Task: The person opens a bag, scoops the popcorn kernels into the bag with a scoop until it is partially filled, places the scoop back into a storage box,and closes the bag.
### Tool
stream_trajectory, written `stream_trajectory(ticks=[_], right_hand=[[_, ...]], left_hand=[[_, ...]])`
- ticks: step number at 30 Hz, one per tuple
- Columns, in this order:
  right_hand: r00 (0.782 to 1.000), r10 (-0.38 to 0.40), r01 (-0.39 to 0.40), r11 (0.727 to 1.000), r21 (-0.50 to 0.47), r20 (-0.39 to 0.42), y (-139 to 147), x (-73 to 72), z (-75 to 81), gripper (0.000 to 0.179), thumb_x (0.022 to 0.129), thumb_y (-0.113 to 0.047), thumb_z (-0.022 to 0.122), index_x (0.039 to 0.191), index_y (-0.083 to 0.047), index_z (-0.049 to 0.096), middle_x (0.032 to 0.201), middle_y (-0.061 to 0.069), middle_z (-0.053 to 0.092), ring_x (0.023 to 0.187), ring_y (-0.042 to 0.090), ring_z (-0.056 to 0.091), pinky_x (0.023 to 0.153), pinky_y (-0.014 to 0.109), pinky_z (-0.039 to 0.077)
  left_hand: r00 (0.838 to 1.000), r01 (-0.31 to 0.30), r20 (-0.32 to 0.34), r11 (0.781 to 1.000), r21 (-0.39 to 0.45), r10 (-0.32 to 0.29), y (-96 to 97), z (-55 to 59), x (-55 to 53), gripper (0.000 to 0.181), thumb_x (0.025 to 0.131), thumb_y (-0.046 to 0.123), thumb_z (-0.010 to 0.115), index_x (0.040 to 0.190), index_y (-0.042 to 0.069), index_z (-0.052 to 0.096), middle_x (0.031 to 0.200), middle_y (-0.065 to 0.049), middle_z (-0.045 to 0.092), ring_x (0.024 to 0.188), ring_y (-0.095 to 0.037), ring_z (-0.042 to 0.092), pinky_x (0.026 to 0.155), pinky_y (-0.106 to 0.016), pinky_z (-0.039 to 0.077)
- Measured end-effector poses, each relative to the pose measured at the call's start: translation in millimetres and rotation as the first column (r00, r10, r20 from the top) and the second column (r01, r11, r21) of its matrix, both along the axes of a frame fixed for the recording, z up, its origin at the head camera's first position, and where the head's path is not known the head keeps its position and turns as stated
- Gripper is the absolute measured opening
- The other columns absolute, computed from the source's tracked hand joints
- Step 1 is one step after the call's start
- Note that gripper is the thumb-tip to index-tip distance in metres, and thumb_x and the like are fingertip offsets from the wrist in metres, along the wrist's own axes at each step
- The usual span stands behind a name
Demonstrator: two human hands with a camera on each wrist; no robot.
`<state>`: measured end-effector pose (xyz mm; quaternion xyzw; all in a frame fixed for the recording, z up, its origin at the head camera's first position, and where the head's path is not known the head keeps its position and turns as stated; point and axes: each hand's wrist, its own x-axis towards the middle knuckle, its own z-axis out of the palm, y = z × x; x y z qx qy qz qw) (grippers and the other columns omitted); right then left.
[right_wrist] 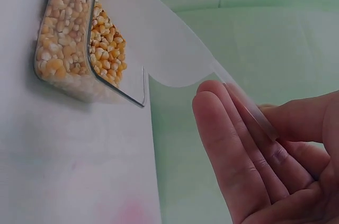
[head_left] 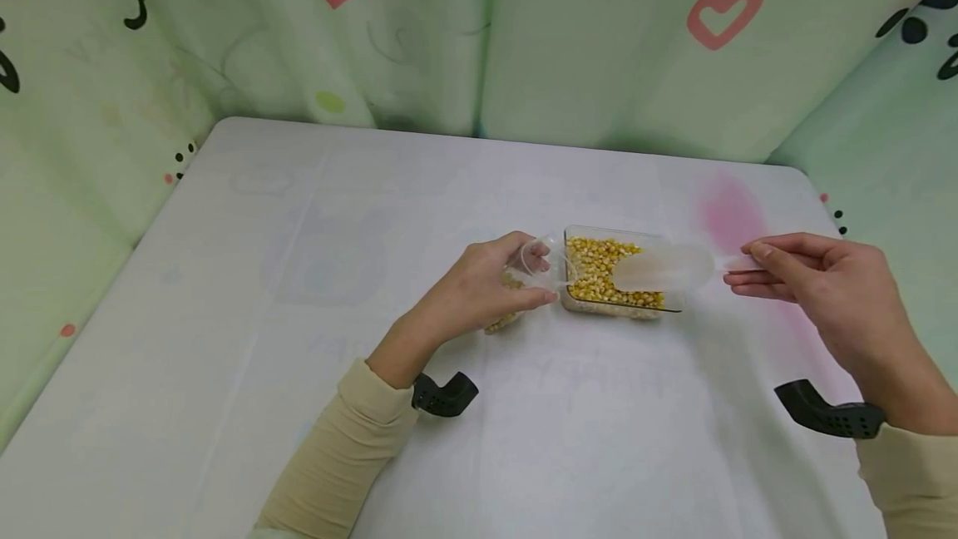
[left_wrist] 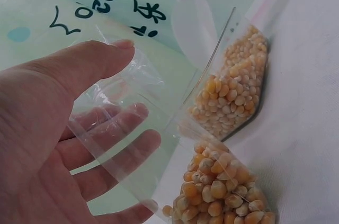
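Observation:
My left hand (head_left: 479, 283) curves in a C shape around the mouth of a clear plastic bag (left_wrist: 225, 184), thumb on one side and fingers spread on the other. Corn kernels fill the bag's lower part. Just to the right stands a clear rectangular container (head_left: 609, 307) of yellow corn kernels (head_left: 595, 264). My right hand (head_left: 831, 281) pinches the thin handle of a translucent white scoop (head_left: 666, 266) between thumb and fingers. The scoop's bowl reaches over the container's right side, its tip above the kernels; what it carries is hidden.
A white-covered table (head_left: 359, 215) spreads under everything. Green patterned curtains (head_left: 599, 48) hang behind and at both sides. Each wrist wears a black band mount (head_left: 445, 395). A pink patch (head_left: 732, 210) marks the cloth behind the right hand.

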<state>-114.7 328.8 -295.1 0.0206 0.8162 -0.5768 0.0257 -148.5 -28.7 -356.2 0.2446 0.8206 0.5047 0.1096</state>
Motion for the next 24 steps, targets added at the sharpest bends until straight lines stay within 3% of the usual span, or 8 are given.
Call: stream_trajectory(ticks=[7, 13, 24], right_hand=[[1.000, -0.008, 0.008, 0.994, 0.112, 0.005, -0.6, -1.1, 0.7, 0.022, 0.095, -0.020, 0.067, 0.111, -0.004, 0.069, 0.088, 0.000, 0.078, 0.078, 0.015, 0.076, 0.078, 0.015, 0.055], [0.999, -0.024, 0.016, 0.965, 0.263, 0.031, 0.4, -0.9, 3.0, 0.027, 0.096, -0.028, 0.064, 0.114, -0.009, 0.068, 0.089, -0.007, 0.078, 0.081, 0.013, 0.076, 0.079, 0.010, 0.052], [0.997, -0.047, 0.022, 0.940, 0.341, 0.064, -0.5, -0.8, 5.4, 0.032, 0.096, -0.037, 0.063, 0.115, -0.012, 0.067, 0.087, -0.016, 0.076, 0.080, 0.008, 0.075, 0.075, 0.007, 0.051]], left_hand=[[1.000, 0.000, 0.010, 1.000, 0.005, 0.000, 0.3, -0.3, -0.4, 0.040, 0.086, 0.025, 0.078, 0.120, 0.013, 0.060, 0.113, -0.005, 0.070, 0.109, -0.017, 0.063, 0.099, -0.041, 0.049], [1.000, -0.003, 0.004, 1.000, 0.007, 0.003, 0.2, 0.2, 0.0, 0.041, 0.086, 0.025, 0.078, 0.120, 0.013, 0.060, 0.111, -0.001, 0.070, 0.108, -0.015, 0.063, 0.099, -0.041, 0.049], [1.000, -0.002, -0.003, 1.000, -0.005, 0.002, -0.3, 0.6, 0.1, 0.041, 0.086, 0.025, 0.078, 0.121, 0.013, 0.060, 0.113, -0.004, 0.070, 0.108, -0.013, 0.063, 0.099, -0.041, 0.049]])
